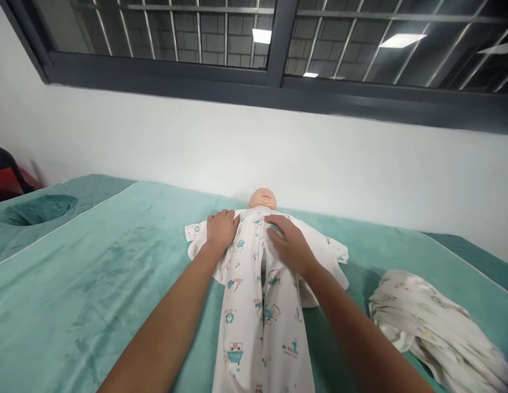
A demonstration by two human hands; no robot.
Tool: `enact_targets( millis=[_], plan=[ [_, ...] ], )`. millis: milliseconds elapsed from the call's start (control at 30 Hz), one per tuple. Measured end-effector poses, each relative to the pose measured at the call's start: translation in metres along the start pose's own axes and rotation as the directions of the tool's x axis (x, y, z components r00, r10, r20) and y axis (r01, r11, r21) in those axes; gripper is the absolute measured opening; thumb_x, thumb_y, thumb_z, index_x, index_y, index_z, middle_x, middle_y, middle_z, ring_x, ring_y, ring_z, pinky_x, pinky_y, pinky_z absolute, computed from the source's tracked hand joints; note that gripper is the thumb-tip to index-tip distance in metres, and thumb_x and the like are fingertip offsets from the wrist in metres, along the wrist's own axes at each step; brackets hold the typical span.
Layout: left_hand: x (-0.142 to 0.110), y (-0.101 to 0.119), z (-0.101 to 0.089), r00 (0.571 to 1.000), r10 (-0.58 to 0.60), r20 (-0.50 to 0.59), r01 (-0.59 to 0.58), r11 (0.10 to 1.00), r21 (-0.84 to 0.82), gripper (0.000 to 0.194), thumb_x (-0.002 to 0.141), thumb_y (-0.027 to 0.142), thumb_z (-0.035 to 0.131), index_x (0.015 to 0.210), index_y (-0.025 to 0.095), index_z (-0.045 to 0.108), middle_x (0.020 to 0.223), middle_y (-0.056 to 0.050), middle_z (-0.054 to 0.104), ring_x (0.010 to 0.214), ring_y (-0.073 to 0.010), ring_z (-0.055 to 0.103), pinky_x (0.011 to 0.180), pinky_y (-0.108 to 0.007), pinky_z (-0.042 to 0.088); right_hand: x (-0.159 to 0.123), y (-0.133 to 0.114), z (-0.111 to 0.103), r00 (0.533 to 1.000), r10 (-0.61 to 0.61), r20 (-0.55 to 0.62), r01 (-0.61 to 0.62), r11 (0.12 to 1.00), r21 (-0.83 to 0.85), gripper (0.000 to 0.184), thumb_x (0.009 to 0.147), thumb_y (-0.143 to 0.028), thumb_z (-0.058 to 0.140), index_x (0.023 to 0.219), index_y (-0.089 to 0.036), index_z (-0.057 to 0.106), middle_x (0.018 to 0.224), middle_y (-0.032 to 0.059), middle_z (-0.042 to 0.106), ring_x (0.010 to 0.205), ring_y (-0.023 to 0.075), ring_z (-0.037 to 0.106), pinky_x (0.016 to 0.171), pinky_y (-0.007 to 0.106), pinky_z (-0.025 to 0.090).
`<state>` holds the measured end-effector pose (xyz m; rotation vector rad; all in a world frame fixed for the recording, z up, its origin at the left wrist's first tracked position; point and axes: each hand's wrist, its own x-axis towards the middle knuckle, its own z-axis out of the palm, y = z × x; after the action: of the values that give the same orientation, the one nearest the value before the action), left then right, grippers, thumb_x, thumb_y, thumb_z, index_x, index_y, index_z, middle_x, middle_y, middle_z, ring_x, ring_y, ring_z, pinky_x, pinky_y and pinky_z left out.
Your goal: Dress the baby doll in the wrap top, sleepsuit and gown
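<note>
A baby doll (262, 198) lies on its back, its head toward the wall. White printed baby clothes (237, 295) cover its body, with long trouser legs running down toward me and a sleeve out at each side. My left hand (222, 229) lies flat on the cloth near the doll's shoulder, fingers stretched out. On the other side of the chest, my right hand (290, 244) rests on the fabric with its fingers bent and thumb apart. No grip on the cloth shows in either hand. The doll's limbs are hidden under the clothes.
A crumpled printed cloth (434, 327) lies at the right on the green bed cover (126, 284). A round hole (39, 210) opens in the bed at the left. Behind stands a white wall (163, 142) beneath a barred window (221, 73). A red and black object (6, 177) sits far left.
</note>
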<state>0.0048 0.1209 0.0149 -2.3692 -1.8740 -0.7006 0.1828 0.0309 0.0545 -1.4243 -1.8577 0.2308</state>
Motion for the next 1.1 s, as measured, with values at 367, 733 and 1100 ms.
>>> enact_targets(
  millis=[367, 733, 1100],
  plan=[
    [0.022, -0.038, -0.002, 0.97, -0.176, 0.168, 0.185, 0.982, -0.04, 0.034, 0.089, 0.031, 0.033, 0.092, 0.022, 0.066, 0.097, -0.01, 0.071, 0.09, -0.0252, 0.065, 0.072, -0.033, 0.047, 0.065, 0.004, 0.021, 0.909, -0.092, 0.406, 0.211, 0.943, -0.257, 0.042, 0.086, -0.025, 0.045, 0.125, -0.021, 0.056, 0.132, 0.0035, 0.058, 0.124, 0.0217, 0.048, 0.107, 0.037, 0.033],
    [0.021, -0.039, 0.001, 0.969, -0.175, 0.174, 0.19, 0.979, -0.071, 0.036, 0.089, 0.036, 0.032, 0.089, 0.026, 0.067, 0.096, -0.005, 0.072, 0.088, -0.0234, 0.065, 0.067, -0.03, 0.043, 0.121, -0.034, 0.065, 0.698, 0.119, 0.706, 0.328, 0.823, -0.463, 0.022, 0.079, -0.024, 0.054, 0.096, -0.017, 0.065, 0.098, 0.0095, 0.068, 0.081, 0.0216, 0.064, 0.061, 0.027, 0.042],
    [0.017, -0.037, -0.002, 0.979, -0.152, 0.135, 0.165, 0.982, -0.087, 0.035, 0.09, 0.036, 0.031, 0.091, 0.027, 0.065, 0.098, -0.005, 0.071, 0.089, -0.0232, 0.064, 0.068, -0.03, 0.042, 0.136, -0.035, 0.074, 0.61, 0.193, 0.768, 0.378, 0.782, -0.496, 0.026, 0.074, -0.032, 0.061, 0.099, -0.025, 0.065, 0.094, 0.0045, 0.07, 0.076, 0.0221, 0.065, 0.061, 0.03, 0.042]
  ],
)
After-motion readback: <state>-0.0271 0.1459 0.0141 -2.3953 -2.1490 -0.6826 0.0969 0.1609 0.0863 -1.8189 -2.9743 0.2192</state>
